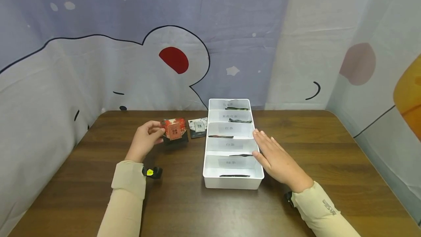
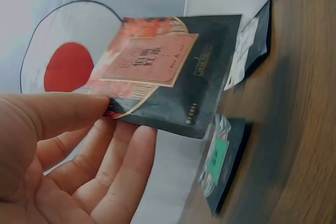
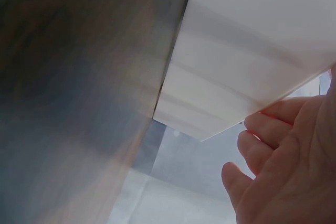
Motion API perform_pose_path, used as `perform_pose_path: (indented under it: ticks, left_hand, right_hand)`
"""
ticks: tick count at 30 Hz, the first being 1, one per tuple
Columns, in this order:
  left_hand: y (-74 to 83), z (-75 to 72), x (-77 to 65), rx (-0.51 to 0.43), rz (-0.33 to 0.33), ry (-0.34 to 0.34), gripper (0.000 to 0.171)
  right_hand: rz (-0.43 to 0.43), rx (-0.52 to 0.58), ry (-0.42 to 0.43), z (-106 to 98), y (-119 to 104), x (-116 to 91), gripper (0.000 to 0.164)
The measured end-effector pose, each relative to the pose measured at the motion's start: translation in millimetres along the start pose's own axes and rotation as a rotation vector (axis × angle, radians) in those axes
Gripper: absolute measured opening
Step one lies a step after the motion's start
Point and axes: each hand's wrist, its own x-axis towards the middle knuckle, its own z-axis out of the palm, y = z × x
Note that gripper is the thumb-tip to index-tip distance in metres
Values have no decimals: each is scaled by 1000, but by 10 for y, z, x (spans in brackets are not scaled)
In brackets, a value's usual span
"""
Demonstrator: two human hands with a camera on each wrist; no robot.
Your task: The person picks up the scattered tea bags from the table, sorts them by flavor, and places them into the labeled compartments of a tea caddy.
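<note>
Pinching, with the fingers of the left hand [image 1: 145,139], thumb in front and others behind, the nine o'clock edge of a red-and-black sachet [image 1: 175,129]; holding it up off the table [image 1: 177,196], just past nine o'clock from the white tray [image 1: 233,183], by the margin perhaps to leave its label [image 1: 174,131] uncovered; showing past it, in the left wrist view, a green-labelled sachet [image 2: 219,162] on the table; showing also a white-and-black sachet [image 1: 198,127] at ten o'clock, close by the tray, likely for easy reach; split crosswise into five compartments [image 1: 213,162], each with thin packets [image 1: 234,175], presumably to keep kinds apart; extending the fingers of the right hand [image 1: 283,162] against the tray's three o'clock rim, clasping nothing, apparently touching, perhaps to steady it.
</note>
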Motion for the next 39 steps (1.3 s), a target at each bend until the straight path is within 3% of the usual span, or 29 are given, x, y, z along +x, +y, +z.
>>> perform_pose_path:
  ticks: [14,20,27,34,39]
  left_hand:
    - [152,271,3,-99,111,35,27]
    - [280,351,-32,-115,210,61,25]
    - [384,468,-73,-133,260,121,21]
    - [492,666,-96,-180,387,175,17]
    - [552,786,-84,-233,417,165,17]
  right_hand:
    - [2,13,1,-11,-9,-4,63]
    - [1,18,8,-6,5,-9,63]
    - [-2,21,9,8,14,-4,63]
    - [-2,23,9,11,11,3,63]
    - [-2,21,9,6,7,1,63]
